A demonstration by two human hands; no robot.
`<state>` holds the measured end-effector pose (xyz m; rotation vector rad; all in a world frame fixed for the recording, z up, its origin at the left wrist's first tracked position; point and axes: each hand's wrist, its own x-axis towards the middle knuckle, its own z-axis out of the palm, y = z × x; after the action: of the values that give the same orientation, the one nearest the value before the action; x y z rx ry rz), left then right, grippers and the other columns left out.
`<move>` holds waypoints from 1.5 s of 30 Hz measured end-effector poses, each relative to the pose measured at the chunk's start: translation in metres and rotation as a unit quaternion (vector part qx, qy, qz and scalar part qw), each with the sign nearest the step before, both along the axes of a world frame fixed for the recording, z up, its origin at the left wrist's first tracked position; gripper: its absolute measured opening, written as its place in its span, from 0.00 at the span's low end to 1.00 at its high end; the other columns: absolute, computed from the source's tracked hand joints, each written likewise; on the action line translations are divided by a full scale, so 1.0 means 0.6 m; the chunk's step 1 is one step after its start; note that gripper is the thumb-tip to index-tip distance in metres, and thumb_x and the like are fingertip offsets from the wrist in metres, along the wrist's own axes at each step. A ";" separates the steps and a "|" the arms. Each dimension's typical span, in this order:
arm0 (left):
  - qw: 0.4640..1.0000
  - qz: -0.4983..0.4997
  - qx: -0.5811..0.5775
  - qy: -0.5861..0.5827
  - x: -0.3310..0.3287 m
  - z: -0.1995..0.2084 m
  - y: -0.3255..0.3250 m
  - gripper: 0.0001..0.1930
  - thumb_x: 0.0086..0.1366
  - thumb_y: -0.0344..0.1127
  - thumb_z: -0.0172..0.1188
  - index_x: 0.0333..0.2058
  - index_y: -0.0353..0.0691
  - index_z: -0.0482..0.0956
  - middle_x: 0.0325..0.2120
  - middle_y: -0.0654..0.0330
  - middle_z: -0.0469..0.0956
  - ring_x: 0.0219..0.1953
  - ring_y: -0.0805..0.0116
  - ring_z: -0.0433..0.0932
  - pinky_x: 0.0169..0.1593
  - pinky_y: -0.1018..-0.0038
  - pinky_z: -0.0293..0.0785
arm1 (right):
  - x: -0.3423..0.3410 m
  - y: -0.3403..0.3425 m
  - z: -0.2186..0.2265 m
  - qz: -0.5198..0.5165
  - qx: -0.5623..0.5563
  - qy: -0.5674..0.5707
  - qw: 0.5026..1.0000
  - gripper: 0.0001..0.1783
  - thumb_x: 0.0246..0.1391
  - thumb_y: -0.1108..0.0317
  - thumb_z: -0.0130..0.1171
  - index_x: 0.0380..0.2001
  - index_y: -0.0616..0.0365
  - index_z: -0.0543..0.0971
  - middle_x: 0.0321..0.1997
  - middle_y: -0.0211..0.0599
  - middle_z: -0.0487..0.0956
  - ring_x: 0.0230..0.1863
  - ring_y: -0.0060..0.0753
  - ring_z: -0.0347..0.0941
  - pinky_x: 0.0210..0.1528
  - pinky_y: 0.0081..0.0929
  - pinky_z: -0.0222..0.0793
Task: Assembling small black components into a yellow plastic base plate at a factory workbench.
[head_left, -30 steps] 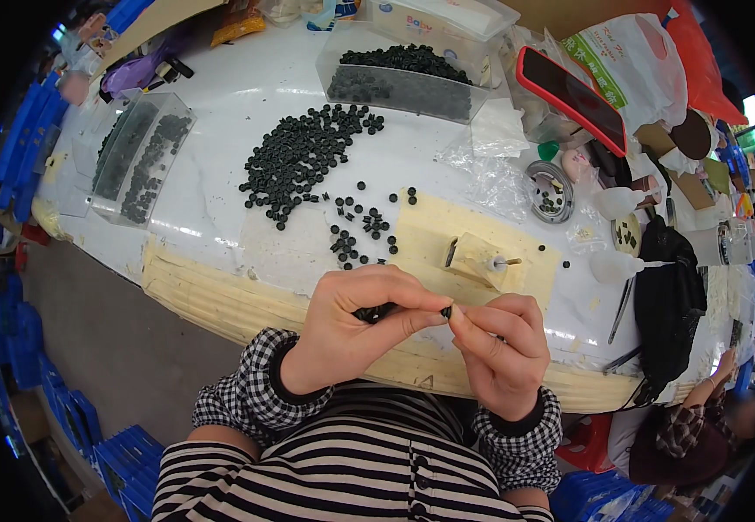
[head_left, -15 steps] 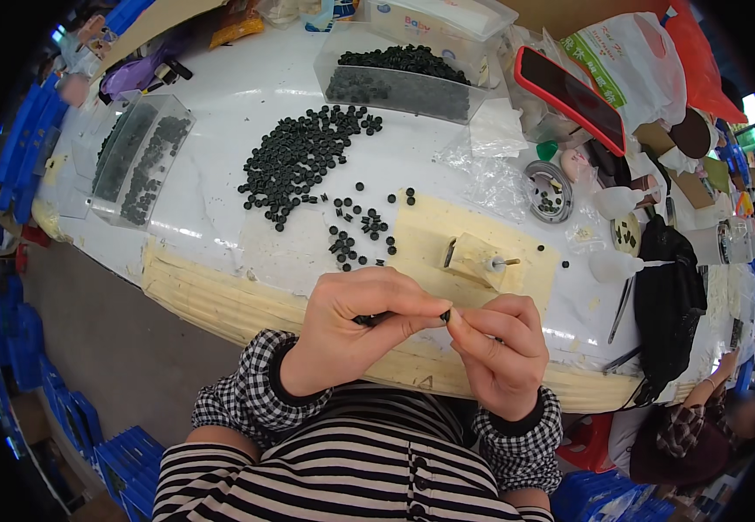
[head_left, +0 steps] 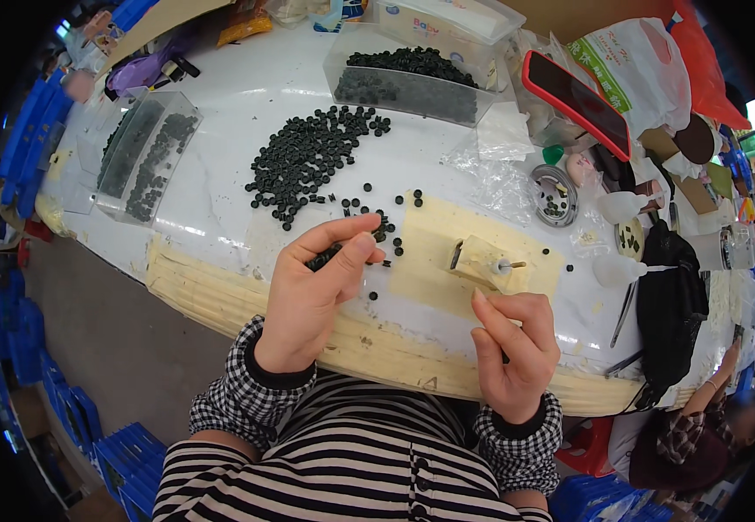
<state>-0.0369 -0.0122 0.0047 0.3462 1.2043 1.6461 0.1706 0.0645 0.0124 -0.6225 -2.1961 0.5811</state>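
My left hand [head_left: 308, 296] is raised over the near part of the table, its fingers curled round several small black round pieces [head_left: 319, 258]. Its thumb and forefinger come together near the tip. My right hand [head_left: 521, 352] is half curled, the forefinger stretched toward a cream-coloured block [head_left: 489, 264] with a metal pin. Only a dark speck shows between its thumb and bent fingers, too small to name. A loose black piece [head_left: 373, 296] lies just right of my left hand. Beyond, a large pile of black pieces [head_left: 301, 165] spreads over the white table [head_left: 221, 96].
Clear bins of black pieces stand at the left [head_left: 147, 161] and the back [head_left: 408, 96]. On the right are a red-framed phone [head_left: 577, 104], a round metal tin [head_left: 554, 197], white squeeze bottles [head_left: 617, 268] and a black bag [head_left: 673, 304]. Another person [head_left: 691, 435] sits at the far right.
My hands, which met around a small black piece, have drawn apart. The left has moved left and up toward the scattered pieces, while the right has shifted slightly right and its fingers have loosened.
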 end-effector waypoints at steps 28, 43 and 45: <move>0.943 -0.208 0.009 -0.261 0.061 0.015 -0.002 0.19 0.71 0.32 0.43 0.58 0.32 0.66 0.54 0.51 0.70 0.56 0.68 0.69 0.61 0.70 0.66 | -0.018 -0.010 0.007 -0.053 -0.001 -0.011 0.999 0.19 0.35 0.79 0.69 0.36 0.52 0.84 0.33 0.31 0.74 0.34 0.34 0.68 0.35 0.27 0.66; 0.944 -0.194 0.031 -0.264 0.068 -0.013 -0.005 0.09 0.66 0.30 0.59 0.43 0.34 0.78 0.33 0.65 0.76 0.30 0.82 0.70 0.34 0.87 0.68 | -0.021 -0.014 0.001 -0.068 -0.014 0.042 0.997 0.21 0.35 0.81 0.69 0.37 0.50 0.85 0.32 0.33 0.73 0.31 0.31 0.68 0.31 0.23 0.65; 0.948 -0.182 0.023 -0.260 0.071 -0.011 -0.004 0.08 0.66 0.30 0.58 0.42 0.34 0.78 0.32 0.65 0.76 0.29 0.82 0.68 0.32 0.87 0.66 | -0.020 -0.013 0.000 -0.061 -0.007 0.035 0.998 0.20 0.35 0.80 0.69 0.36 0.51 0.85 0.32 0.33 0.73 0.31 0.31 0.68 0.31 0.24 0.65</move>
<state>0.0056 -0.0145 -0.0022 0.1355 0.6584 1.3290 0.1587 0.0570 0.0126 -0.7264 -2.0753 0.5461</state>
